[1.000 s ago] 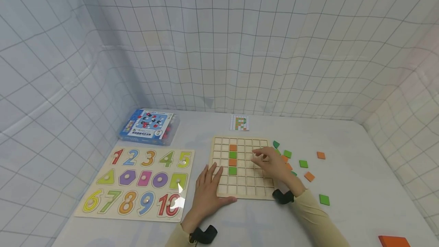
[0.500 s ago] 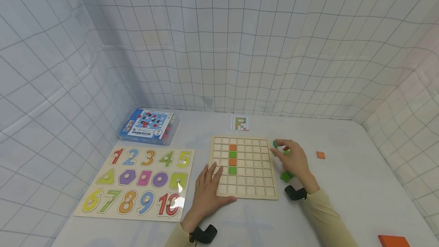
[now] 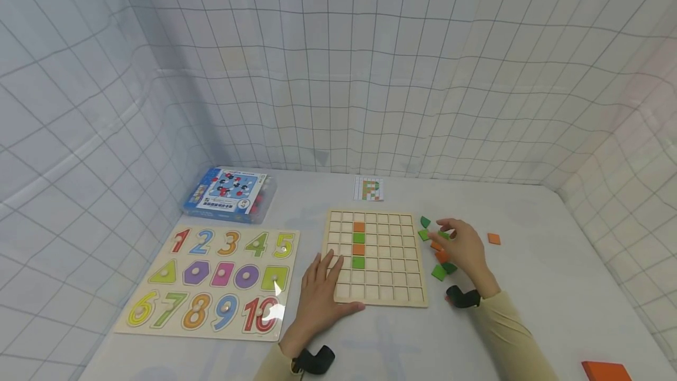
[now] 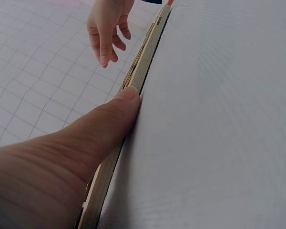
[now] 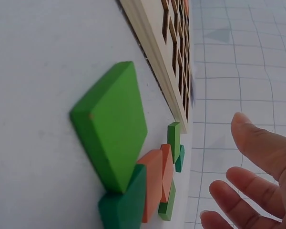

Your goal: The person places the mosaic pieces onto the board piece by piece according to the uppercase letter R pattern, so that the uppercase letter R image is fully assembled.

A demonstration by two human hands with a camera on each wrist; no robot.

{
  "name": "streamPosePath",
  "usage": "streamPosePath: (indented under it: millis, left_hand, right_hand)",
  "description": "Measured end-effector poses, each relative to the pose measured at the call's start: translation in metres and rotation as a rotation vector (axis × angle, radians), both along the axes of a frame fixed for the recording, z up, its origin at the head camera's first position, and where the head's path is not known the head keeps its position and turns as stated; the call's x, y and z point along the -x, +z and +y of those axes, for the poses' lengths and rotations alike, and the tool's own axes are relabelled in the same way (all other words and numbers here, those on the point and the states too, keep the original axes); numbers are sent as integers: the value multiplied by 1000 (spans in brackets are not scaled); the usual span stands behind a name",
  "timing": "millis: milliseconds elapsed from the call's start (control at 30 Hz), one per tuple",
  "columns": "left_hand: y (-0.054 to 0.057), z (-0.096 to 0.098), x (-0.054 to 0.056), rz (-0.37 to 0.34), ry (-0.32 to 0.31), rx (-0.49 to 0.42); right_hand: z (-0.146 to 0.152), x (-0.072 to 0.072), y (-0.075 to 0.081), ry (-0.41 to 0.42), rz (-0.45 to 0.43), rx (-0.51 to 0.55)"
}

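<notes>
A wooden grid board lies mid-table, with a column of orange and green square tiles set in its cells, among them a green tile. My left hand rests at its lower left corner, fingers spread over the left edge. In the left wrist view the thumb presses along the board's side. Right of the board, my right hand hovers over a loose cluster of tiles, thumb and fingers apart and nothing between them. The right wrist view shows a bright green tile, a dark green piece and orange tiles below it.
A number and shape peg puzzle lies on the left, with a blue boxed set behind it. A small pattern card sits beyond the board. One orange tile lies farther right, and an orange block at the front right.
My right hand has moved right, from over the board's right part to over the loose tiles, uncovering the board's right side. The left hand and the tiles in the board stay put.
</notes>
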State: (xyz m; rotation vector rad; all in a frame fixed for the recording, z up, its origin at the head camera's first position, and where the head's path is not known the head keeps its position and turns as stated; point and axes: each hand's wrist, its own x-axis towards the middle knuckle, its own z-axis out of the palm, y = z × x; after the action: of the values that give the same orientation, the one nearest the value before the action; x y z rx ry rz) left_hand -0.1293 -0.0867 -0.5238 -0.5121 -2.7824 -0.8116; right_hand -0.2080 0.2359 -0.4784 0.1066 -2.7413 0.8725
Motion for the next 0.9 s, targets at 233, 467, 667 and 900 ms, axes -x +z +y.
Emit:
streamPosePath:
  millis: [233, 467, 667, 900]
  left_hand:
    - [-1, 0, 1, 4, -2, 1]
    - [-2, 0, 1, 1, -3, -4]
    - [-1, 0, 1, 4, -5, -9]
    - [1, 0, 0, -1, -6, -11]
  right_hand:
    - [2, -1, 1, -9, -102, -31]
    - [3, -2, -1, 7, -187, -30]
    - [3, -4, 0, 18, -208, -40]
    - [3, -4, 0, 7, -249, -63]
